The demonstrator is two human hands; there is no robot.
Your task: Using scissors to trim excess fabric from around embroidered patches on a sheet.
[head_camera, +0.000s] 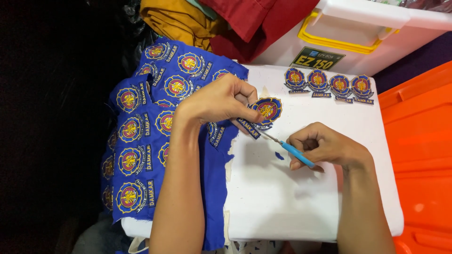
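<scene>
My left hand (221,99) pinches a round embroidered badge (268,109), blue with a red and gold emblem, at the edge of a blue cloth sheet (141,136) covered with several such badges. My right hand (325,146) grips a thin tool with a light-blue handle (297,154); its metal tip touches the lower edge of the held badge. Both hands work over a white board (292,197). A small blue scrap (279,155) lies on the board next to the tool.
Several cut-out badges (328,84) lie in a row at the board's far edge. Behind them stands a white plastic box with a yellow handle (348,37). Red and mustard cloth (226,19) is piled at the back. An orange container (419,155) borders the right.
</scene>
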